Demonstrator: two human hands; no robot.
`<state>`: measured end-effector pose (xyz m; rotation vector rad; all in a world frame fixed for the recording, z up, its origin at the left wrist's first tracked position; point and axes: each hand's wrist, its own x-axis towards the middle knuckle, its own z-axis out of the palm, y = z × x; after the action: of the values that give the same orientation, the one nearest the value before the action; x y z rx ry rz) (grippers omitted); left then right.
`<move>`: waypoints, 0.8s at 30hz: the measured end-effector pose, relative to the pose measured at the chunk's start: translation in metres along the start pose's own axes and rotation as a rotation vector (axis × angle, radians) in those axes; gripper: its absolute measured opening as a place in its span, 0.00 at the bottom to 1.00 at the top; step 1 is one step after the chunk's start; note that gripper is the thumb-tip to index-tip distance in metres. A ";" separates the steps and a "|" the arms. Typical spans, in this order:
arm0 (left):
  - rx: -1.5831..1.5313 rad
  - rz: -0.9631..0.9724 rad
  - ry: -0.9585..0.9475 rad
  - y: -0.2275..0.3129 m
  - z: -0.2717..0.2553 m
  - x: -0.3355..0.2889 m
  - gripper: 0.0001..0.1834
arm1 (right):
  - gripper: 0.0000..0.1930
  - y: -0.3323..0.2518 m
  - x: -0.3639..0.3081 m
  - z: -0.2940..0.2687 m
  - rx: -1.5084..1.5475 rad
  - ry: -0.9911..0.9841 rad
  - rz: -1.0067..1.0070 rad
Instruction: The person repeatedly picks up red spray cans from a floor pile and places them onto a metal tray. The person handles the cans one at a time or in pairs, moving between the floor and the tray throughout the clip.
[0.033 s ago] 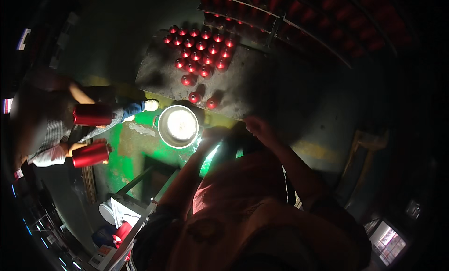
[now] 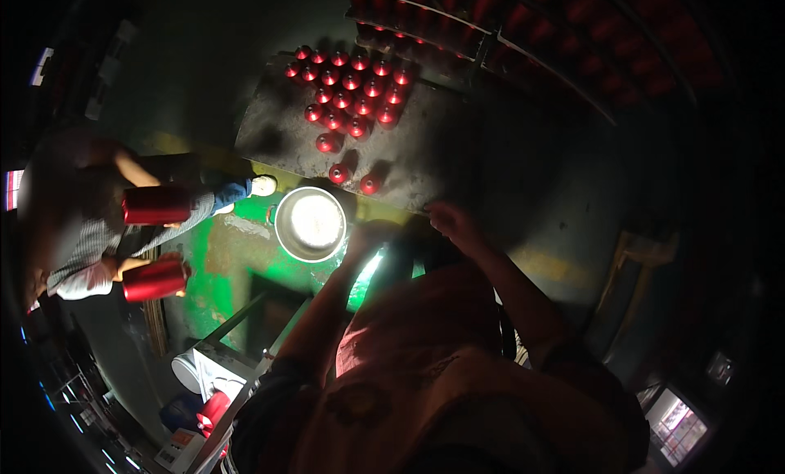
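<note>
My left hand (image 2: 372, 234) is in deep shadow just right of a round metal pot (image 2: 280, 235), and its fingers cannot be made out. Close to the near edge of a dark table (image 2: 274, 139), my right hand (image 2: 455, 224) has its fingers curled in; whether anything is inside them is hidden. The pot has a bright, glaring inside and a handle on its left. Two red bottle-shaped cylinders (image 2: 338, 173) (image 2: 370, 184) stand on the table nearest my hands. Behind them is a cluster of similar red cylinders (image 2: 341, 99) with small tips on top.
At the left a co-worker (image 2: 86, 237) holds a red cylinder (image 2: 155, 205) in one hand and another red cylinder (image 2: 155, 280) in the other. Racks (image 2: 425, 24) of red items stand at the back. A metal-framed stand (image 2: 233, 374) is at lower left, a wooden frame (image 2: 625, 270) at right.
The co-worker's two red cylinders have shifted slightly left and toward me. Both my hands stay in nearly the same place.
</note>
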<state>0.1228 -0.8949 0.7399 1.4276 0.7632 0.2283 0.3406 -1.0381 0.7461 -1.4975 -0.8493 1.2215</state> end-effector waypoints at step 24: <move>0.633 -0.203 1.001 -0.261 -0.100 0.509 0.37 | 0.35 0.238 0.598 -0.099 -1.102 -0.630 -0.413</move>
<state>0.3667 -0.5666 0.3277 1.7898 1.9159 0.5997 0.5695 -0.5722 0.3528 -1.5760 -2.3960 0.9125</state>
